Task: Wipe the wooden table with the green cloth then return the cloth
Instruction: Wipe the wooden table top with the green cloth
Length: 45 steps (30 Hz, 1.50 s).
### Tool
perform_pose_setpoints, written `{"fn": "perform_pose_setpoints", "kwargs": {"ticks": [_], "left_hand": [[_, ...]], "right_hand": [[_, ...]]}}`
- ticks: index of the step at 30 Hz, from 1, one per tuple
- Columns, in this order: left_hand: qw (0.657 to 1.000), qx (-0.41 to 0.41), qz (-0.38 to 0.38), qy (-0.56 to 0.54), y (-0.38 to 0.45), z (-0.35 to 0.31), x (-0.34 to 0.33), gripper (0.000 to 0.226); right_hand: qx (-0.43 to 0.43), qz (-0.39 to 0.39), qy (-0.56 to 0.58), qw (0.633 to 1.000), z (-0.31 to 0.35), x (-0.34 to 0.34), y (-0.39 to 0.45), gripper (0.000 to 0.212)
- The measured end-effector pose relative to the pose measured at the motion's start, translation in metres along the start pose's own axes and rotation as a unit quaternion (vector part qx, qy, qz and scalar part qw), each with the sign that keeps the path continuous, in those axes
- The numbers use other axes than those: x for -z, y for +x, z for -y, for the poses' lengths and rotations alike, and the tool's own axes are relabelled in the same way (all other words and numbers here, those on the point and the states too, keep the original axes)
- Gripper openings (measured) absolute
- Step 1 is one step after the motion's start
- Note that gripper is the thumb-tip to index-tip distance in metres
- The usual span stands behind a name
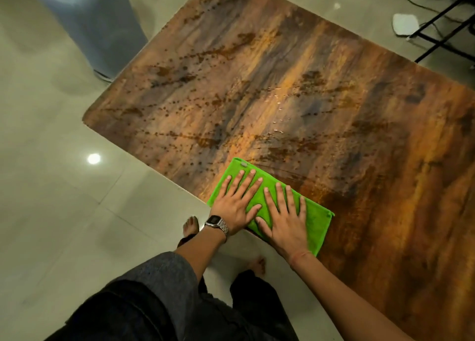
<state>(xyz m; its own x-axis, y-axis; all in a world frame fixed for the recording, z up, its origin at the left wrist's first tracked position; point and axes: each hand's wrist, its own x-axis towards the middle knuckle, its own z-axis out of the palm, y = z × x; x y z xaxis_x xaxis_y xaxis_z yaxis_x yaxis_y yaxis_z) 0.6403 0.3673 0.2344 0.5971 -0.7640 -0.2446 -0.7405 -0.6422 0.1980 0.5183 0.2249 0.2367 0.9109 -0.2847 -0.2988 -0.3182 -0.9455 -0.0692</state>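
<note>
Wiping is the step now: left hand [236, 201] & right hand [285, 218] lie flat, fingers spread, pressing the green cloth [314, 221] on the near edge of the wooden counter [295, 83]. Next move, I think: push the cloth fwd over the droplets, w/ even pressure.

place: home interior, likely a living or dining area | evidence: glossy pale floor tiles [51, 225] around the wooden table [282, 96]; grey appliance [95, 24] standing just beyond the table's far-left corner; person's bare feet [190, 225] beside its near edge
</note>
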Motion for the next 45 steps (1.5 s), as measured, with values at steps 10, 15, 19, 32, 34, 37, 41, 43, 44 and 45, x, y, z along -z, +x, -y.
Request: {"fn": "perform_pose_setpoints", "kwargs": {"ticks": [10, 15, 19, 32, 34, 37, 41, 43, 44, 45], "left_hand": [[0.999, 0.021, -0.027, -0.002, -0.006, 0.147, 0.025, 0.068], [0.999, 0.022, -0.034, 0.002, -0.006, 0.213, 0.038, 0.067], [0.998, 0.040, -0.036, 0.008, -0.010, 0.265, 0.046, 0.066], [0.993, 0.095, -0.048, 0.048, -0.014, 0.415, 0.081, 0.065], [0.992, 0.110, -0.045, 0.046, -0.014, 0.427, 0.085, 0.064], [0.992, 0.113, -0.045, 0.021, -0.011, 0.425, 0.085, 0.064], [0.992, 0.114, -0.049, 0.013, -0.007, 0.399, 0.084, 0.066], [0.993, 0.105, -0.038, 0.022, -0.003, 0.380, 0.083, 0.067], [0.994, 0.101, -0.036, 0.024, -0.001, 0.369, 0.083, 0.067], [0.994, 0.097, -0.036, 0.024, 0.001, 0.357, 0.081, 0.067]], "right_hand": [[0.025, -0.019, -0.011, 0.999, 0.126, 0.014, 0.082, 0.075], [0.038, -0.024, -0.007, 0.999, 0.180, 0.020, 0.120, 0.076], [0.056, -0.028, -0.001, 0.998, 0.223, 0.024, 0.152, 0.075], [0.114, -0.044, 0.028, 0.992, 0.351, 0.045, 0.245, 0.073], [0.114, -0.040, 0.034, 0.992, 0.362, 0.046, 0.256, 0.072], [0.116, -0.039, 0.045, 0.991, 0.363, 0.045, 0.258, 0.070], [0.132, -0.033, 0.061, 0.989, 0.341, 0.044, 0.247, 0.068], [0.130, -0.030, 0.064, 0.989, 0.325, 0.043, 0.238, 0.067], [0.128, -0.028, 0.065, 0.989, 0.315, 0.042, 0.232, 0.067], [0.125, -0.025, 0.067, 0.990, 0.304, 0.041, 0.225, 0.067]]}}
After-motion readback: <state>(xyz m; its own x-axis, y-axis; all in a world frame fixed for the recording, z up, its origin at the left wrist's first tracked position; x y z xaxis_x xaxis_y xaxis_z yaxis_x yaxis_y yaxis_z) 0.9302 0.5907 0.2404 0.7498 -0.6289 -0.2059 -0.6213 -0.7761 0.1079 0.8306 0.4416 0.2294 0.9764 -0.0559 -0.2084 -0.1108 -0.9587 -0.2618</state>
